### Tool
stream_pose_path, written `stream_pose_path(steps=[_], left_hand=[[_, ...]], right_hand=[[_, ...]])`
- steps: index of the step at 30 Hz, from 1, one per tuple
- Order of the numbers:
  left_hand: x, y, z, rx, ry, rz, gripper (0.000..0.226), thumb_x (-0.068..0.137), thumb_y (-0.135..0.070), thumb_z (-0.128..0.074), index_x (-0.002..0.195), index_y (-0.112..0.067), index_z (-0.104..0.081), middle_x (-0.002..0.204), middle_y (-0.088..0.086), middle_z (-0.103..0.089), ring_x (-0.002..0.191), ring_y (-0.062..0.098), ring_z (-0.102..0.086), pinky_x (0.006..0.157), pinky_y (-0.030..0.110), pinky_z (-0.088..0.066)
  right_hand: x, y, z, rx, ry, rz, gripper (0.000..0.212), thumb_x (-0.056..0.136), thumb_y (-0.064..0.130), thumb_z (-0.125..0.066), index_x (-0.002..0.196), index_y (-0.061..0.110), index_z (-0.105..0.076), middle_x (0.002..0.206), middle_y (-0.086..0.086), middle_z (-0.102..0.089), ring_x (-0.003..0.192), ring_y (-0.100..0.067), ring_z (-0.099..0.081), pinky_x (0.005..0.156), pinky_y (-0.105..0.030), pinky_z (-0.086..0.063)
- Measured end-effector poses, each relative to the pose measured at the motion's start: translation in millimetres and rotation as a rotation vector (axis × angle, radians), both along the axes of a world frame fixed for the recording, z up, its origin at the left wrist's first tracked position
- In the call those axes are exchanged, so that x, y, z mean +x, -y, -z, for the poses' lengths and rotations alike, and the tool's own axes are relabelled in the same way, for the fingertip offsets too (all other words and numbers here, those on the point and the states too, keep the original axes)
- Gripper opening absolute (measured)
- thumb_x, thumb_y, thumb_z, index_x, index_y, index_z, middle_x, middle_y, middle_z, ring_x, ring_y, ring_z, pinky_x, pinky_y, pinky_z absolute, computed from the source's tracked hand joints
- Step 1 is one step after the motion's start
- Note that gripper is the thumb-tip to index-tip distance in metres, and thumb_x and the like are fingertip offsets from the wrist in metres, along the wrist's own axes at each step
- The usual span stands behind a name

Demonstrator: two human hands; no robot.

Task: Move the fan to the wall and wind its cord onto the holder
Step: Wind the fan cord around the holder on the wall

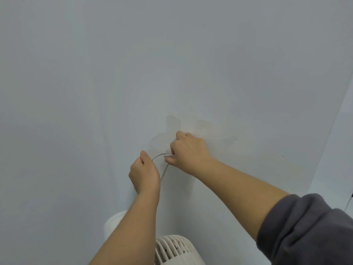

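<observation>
A white fan (175, 249) stands at the foot of the pale wall (172, 64), its slatted grille showing at the bottom edge under my arms. Its thin grey cord (165, 169) arcs between my two hands. My left hand (144, 173) grips the cord's lower loop with curled fingers. My right hand (188, 152) is pressed against the wall and pinches the cord's upper end at a small clear holder (167, 145), which is mostly hidden by my fingers.
The wall has patches of peeled paint (172, 124) around the holder. A second wall meets it in a corner at the right (340, 119). A dark cable (349, 202) hangs at the far right edge.
</observation>
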State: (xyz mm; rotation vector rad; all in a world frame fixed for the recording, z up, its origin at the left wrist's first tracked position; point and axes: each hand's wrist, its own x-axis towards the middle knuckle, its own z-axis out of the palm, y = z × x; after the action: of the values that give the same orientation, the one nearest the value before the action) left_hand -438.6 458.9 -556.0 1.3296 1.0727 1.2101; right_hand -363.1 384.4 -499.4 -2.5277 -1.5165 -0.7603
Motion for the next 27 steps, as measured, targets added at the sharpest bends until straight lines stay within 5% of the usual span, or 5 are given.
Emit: stream_pose_path(steps=[6, 10, 15, 21, 27], left_hand=[[-1, 1, 3, -0.06, 0.011, -0.036, 0.05, 0.096, -0.034, -0.033, 0.05, -0.014, -0.032, 0.052, 0.002, -0.037, 0.054, 0.023, -0.033, 0.058, 0.033, -0.03], [-2, -1, 4, -0.032, -0.017, -0.039, 0.051, 0.096, -0.033, -0.032, 0.049, -0.015, -0.03, 0.049, 0.001, -0.034, 0.05, 0.021, -0.03, 0.055, 0.031, -0.028], [-3, 1, 3, 0.03, -0.076, -0.01, 0.053, 0.097, -0.034, -0.033, 0.048, -0.015, -0.029, 0.048, 0.001, -0.034, 0.048, 0.02, -0.03, 0.054, 0.03, -0.027], [0, 9, 4, 0.157, -0.269, 0.1, 0.055, 0.098, -0.039, -0.03, 0.049, -0.015, -0.03, 0.052, 0.001, -0.038, 0.052, 0.022, -0.035, 0.052, 0.029, -0.027], [2, 7, 11, 0.192, -0.458, 0.156, 0.052, 0.098, -0.037, -0.03, 0.051, -0.014, -0.033, 0.055, 0.001, -0.039, 0.054, 0.02, -0.037, 0.052, 0.027, -0.026]], right_hand=[[-3, -14, 8, 0.064, 0.05, 0.074, 0.045, 0.09, 0.056, -0.051, 0.095, 0.015, -0.067, 0.104, -0.002, -0.053, 0.092, -0.021, -0.051, 0.062, -0.031, -0.034], [-4, -14, 8, 0.115, 0.057, 0.055, 0.036, 0.096, 0.041, -0.045, 0.091, 0.012, -0.064, 0.096, -0.002, -0.052, 0.083, -0.021, -0.047, 0.058, -0.032, -0.031], [0, -7, 0, 0.149, 0.008, 0.025, 0.01, 0.095, 0.017, -0.041, 0.087, 0.014, -0.036, 0.075, 0.0, -0.041, 0.07, -0.023, -0.041, 0.045, -0.029, -0.015], [12, 4, -10, 0.036, -0.026, -0.079, 0.018, 0.096, 0.016, -0.039, 0.108, 0.012, -0.052, 0.101, -0.008, -0.06, 0.077, -0.027, -0.051, 0.06, -0.033, -0.033], [27, 17, -30, -0.102, -0.189, -0.207, 0.023, 0.093, 0.007, -0.043, 0.099, 0.016, -0.063, 0.101, -0.004, -0.067, 0.094, -0.025, -0.059, 0.073, -0.034, -0.047]])
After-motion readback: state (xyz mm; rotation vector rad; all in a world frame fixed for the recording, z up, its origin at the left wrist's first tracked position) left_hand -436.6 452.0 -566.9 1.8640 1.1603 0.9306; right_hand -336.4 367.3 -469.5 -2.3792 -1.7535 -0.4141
